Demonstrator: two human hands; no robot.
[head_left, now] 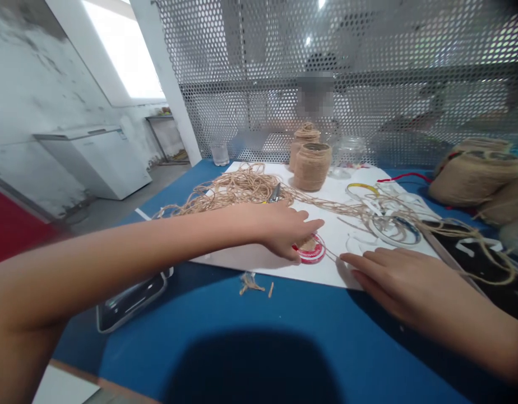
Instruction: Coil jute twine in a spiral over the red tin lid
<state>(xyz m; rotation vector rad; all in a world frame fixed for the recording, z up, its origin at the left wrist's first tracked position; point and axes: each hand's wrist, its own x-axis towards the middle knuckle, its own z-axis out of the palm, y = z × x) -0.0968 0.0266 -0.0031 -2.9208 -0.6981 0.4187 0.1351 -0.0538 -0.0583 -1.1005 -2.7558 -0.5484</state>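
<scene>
Disc [313, 258], red-rimmed with a tan middle, is seen near the middle of the near edge of a white sheet [250, 258], directly under the left hand [290, 229]. That hand is half open, its thumb touching the rim on the left and its fingers reached across the top; whether the disc is gripped cannot be told. A thin strand [331, 253] is stretched from the disc to the fingertips of the right hand [393, 278], which is held flat with the fingers nearly straight; whether the strand is pinched cannot be made out. The sheet is spread on a blue worktop [242, 348], with scraps [251, 283] strewn just beyond its near edge. Twine [242, 182] is heaped toward the sheet's far left corner, scissors [274, 192] among it, and wrapped jars [311, 171] are stood upright near the far edge. Perforated mesh [250, 67] is set behind the worktop; a white chest [101, 163] is placed by the wall [23, 106], left.
</scene>
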